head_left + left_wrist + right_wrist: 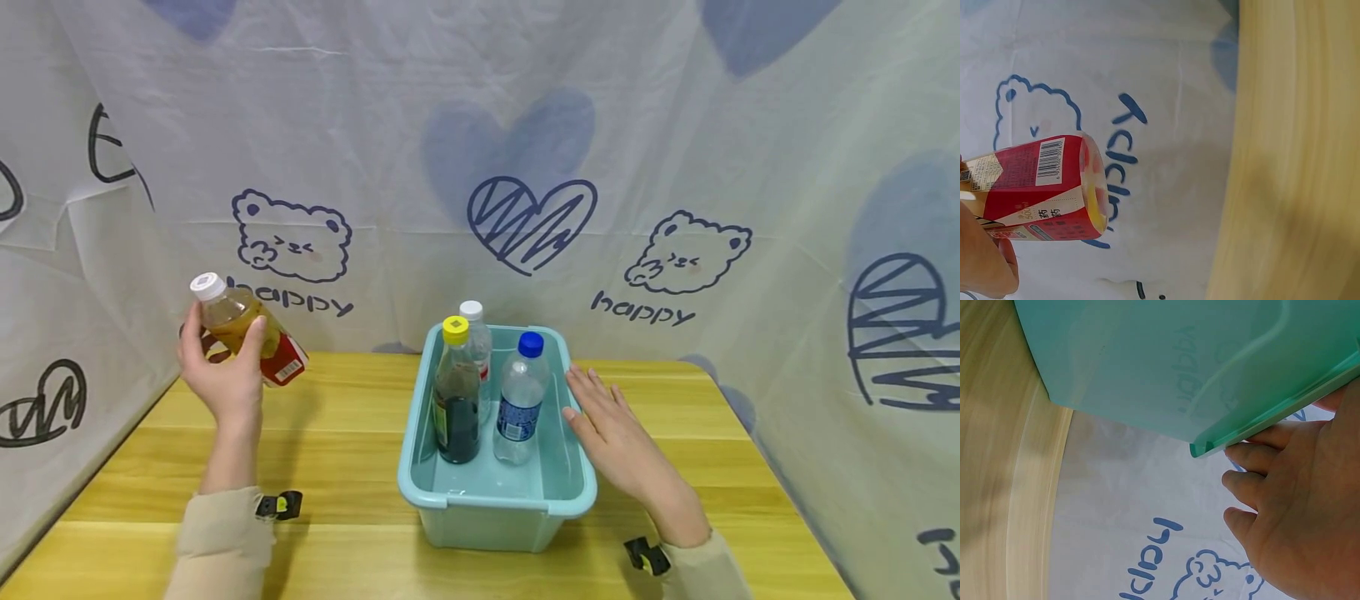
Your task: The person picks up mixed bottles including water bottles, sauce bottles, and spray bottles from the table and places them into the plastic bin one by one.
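My left hand [228, 367] grips a drink bottle [238, 321] with a white cap, yellow contents and a red label, tilted and raised over the table's left side. The left wrist view shows the base end of this bottle [1054, 187], with its barcode. On the right, my right hand [626, 442] has its fingers extended along the right rim of a light teal plastic bin [498, 504]; in the right wrist view the fingertips [1244, 456] are right at that rim. Inside the bin stand a yellow-capped bottle of dark liquid [457, 408], a blue-capped clear bottle [520, 400] and a white-capped clear bottle [480, 350].
The bin sits mid-table on a wooden table [337, 467]. A pale cloth [390, 150] printed with hearts and bears hangs behind the table and along both sides.
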### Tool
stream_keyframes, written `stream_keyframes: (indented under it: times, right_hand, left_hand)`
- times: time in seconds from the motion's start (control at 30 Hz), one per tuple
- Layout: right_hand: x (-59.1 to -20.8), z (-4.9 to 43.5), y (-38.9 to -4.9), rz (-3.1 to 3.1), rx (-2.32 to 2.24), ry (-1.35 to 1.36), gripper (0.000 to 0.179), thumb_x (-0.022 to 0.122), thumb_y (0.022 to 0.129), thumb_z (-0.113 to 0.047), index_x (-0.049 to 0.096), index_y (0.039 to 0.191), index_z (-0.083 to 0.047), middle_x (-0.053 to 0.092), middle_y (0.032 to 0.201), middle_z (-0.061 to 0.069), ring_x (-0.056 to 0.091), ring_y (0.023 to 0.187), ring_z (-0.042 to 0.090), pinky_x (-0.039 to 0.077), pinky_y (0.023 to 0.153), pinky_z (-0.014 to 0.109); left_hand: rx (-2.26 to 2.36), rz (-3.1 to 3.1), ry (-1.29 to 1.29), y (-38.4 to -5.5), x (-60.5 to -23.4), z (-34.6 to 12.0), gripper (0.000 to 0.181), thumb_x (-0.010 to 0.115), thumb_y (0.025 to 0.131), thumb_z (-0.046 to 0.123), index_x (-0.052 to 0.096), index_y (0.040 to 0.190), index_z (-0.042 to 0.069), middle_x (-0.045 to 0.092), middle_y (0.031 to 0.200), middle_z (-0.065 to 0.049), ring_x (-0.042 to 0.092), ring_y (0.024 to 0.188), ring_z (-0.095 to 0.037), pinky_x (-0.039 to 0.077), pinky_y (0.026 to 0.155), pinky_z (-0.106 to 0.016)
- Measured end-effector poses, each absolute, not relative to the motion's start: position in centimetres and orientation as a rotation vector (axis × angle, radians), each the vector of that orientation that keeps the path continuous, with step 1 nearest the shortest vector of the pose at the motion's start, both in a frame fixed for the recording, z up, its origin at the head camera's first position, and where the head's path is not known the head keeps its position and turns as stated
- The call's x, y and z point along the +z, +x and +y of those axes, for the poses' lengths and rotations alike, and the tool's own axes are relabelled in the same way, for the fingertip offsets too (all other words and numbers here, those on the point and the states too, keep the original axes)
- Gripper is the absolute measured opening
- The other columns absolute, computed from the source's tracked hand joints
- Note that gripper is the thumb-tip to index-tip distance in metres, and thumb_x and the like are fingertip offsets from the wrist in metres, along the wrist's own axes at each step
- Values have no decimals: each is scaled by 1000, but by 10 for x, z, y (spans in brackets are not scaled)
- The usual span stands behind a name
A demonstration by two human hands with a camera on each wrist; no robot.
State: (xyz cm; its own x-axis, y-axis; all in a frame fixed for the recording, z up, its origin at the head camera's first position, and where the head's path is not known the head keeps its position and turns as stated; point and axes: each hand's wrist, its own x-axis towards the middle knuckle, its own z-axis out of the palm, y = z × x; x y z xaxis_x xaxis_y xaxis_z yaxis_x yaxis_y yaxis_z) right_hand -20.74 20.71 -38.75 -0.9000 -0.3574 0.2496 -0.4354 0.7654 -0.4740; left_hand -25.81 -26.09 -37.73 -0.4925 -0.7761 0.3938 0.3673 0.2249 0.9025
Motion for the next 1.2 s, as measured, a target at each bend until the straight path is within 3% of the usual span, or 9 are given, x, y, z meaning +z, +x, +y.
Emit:
stream_keyframes:
  times: [0.53, 1.2]
  right_hand:
    - [-388, 206, -208, -2829, 806, 630, 61, 35, 114, -41, 29, 164, -6, 25, 170, 12, 17, 158, 38, 9, 127, 62]
    - [-387, 206, -208, -2838, 817, 630, 61, 36, 114, -41, 28, 164, -7, 25, 170, 12, 15, 159, 37, 8, 128, 60]
  left_hand:
    - [-1512, -1478, 239, -245, -357, -235, 71, 87, 86, 14, 57, 149, 23, 58, 134, 7, 51, 116, -10, 37, 87, -23]
    - [-1731, -1319, -228, -202, -321, -187, 69, 79, 82, -8, 58, 146, 6, 60, 133, -11, 52, 118, -25, 39, 90, -28]
